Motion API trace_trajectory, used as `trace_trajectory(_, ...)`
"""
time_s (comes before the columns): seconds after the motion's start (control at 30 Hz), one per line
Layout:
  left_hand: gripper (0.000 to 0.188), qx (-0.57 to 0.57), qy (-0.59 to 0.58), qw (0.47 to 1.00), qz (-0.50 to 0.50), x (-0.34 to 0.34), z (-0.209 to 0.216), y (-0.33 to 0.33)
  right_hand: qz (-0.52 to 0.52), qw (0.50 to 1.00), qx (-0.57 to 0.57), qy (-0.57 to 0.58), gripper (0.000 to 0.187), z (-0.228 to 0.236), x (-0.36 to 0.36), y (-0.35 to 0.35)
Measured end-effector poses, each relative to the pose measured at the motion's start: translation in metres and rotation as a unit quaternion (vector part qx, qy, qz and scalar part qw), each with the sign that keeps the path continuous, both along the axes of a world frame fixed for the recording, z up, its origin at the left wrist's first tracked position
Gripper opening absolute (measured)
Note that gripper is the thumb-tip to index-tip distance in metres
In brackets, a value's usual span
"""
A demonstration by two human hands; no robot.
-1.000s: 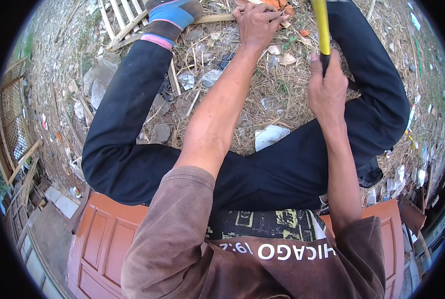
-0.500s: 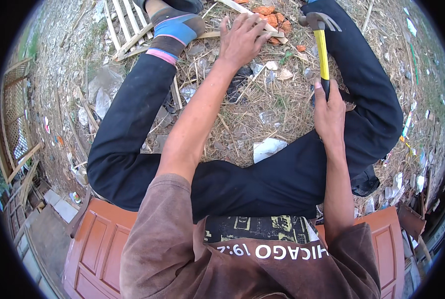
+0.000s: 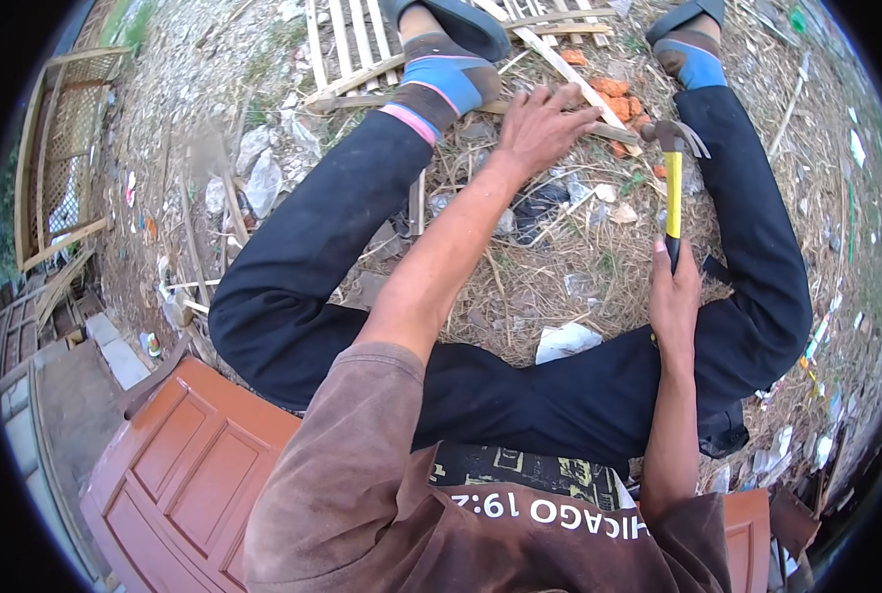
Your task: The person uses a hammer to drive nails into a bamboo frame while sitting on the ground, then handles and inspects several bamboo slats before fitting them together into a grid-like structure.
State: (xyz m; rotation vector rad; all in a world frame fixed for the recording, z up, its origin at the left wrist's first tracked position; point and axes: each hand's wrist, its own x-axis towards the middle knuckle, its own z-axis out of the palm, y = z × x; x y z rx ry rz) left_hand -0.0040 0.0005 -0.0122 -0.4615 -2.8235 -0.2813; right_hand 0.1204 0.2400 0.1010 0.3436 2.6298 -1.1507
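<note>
My right hand (image 3: 675, 301) is wrapped round the black grip of a claw hammer (image 3: 673, 188) with a yellow shaft. The hammer's steel head points away from me, its claw to the right, just right of the end of a wooden slat (image 3: 581, 83). My left hand (image 3: 543, 128) reaches forward with its fingers apart, touching the slats near where two of them meet at an angle. These belong to a frame of thin pale slats lying on the ground between my feet. Whether the left fingertips press on the wood is hard to tell.
Orange-red brick lumps (image 3: 614, 97) lie beside the slats. Both my legs, in dark trousers, flank the littered straw ground. A white fragment (image 3: 567, 342) lies close to my thighs. I sit on a reddish-brown panelled door (image 3: 204, 484). A wooden lattice (image 3: 73, 148) stands at far left.
The view has shifted, so the scene sits lower and farther right. My right hand has brought the hammer head closer to the slat's end. My left hand stays at the slats.
</note>
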Motion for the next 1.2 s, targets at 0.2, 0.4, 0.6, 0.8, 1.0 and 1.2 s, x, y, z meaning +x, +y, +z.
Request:
trace_trajectory(0.2,0.033,-0.006,-0.012,1.0,-0.005,-0.001,0.005,-0.004,-0.004,1.0,-0.029,-0.011,0.034,-0.002,0.002,-0.003)
trace_trajectory(0.4,0.034,0.01,-0.007,1.0,-0.022,-0.004,0.0,-0.008,-0.008,0.999,-0.045,-0.003,0.033,0.002,0.003,-0.005)
trace_trajectory(0.6,0.036,-0.003,-0.026,1.0,-0.004,-0.003,0.001,-0.004,-0.021,0.999,-0.03,0.006,0.031,-0.008,0.006,0.004)
trace_trajectory(0.8,0.04,-0.007,-0.051,0.999,0.009,-0.002,-0.002,-0.002,0.0,1.0,-0.029,0.012,0.023,0.002,0.003,-0.001)
trace_trajectory(1.0,0.039,-0.012,-0.069,0.998,0.005,-0.002,0.001,0.0,-0.004,1.0,0.003,0.001,0.02,0.01,0.0,-0.008)
trace_trajectory(1.2,0.038,-0.005,-0.029,1.0,0.0,-0.004,-0.007,-0.001,0.043,0.998,0.031,0.025,0.02,0.011,-0.019,-0.01)
